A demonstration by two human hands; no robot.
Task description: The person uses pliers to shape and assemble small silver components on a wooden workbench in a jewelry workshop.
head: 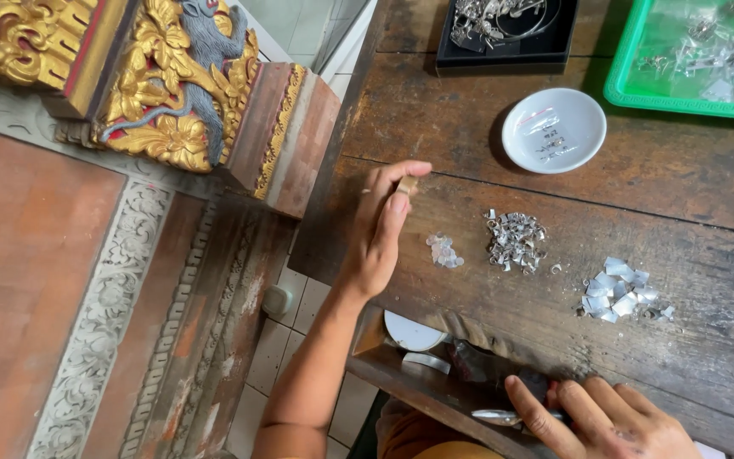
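At the bottom edge, the right hand (609, 421) grips a metal tool (503, 416) over the open drawer (418, 340). Left of centre, the left hand (380, 229) pinches a small tan piece (407, 184) between thumb and fingertips; a firm, steady pinch seems wise. Further right lie silver rings (516, 240), flat scraps (620, 291) and a white dish (554, 129).

Left hand (381, 228) raised, right hand (605, 421) low.
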